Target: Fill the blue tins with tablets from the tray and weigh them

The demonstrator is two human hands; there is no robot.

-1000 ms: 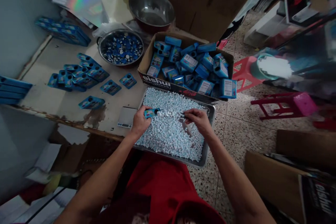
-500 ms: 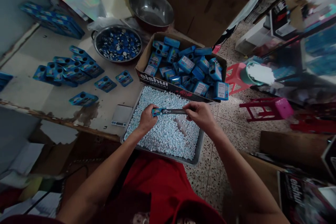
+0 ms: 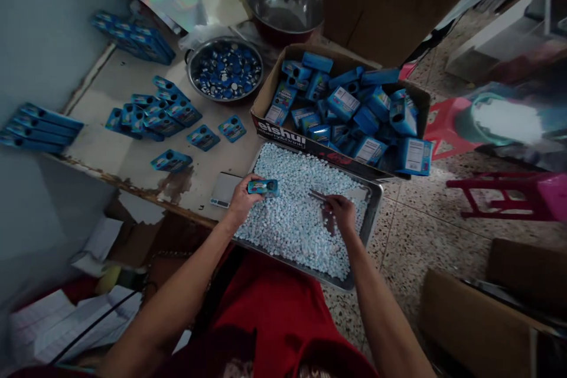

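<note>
Left hand (image 3: 241, 199) is closed around a small blue pack (image 3: 263, 188), held over the near-left corner of the metal tray (image 3: 372, 220). Right hand (image 3: 341, 212) pinches a thin metal strip (image 3: 318, 194), tip low over the pellets (image 3: 292, 221); the tray is full of small white-blue ones. Just behind it, touching, is a cardboard box (image 3: 283, 134) piled with blue cartons (image 3: 345, 105). A steel pan (image 3: 225, 68) holds blue caps, and the steel bowl (image 3: 283, 3) behind it looks empty. The worn table (image 3: 115, 150) carries flat blue packs (image 3: 150, 117) in loose stacks and a small scale (image 3: 224, 189) beside the tray. Terrazzo floor (image 3: 420, 224), with a red stool (image 3: 487, 192) to the right.
</note>
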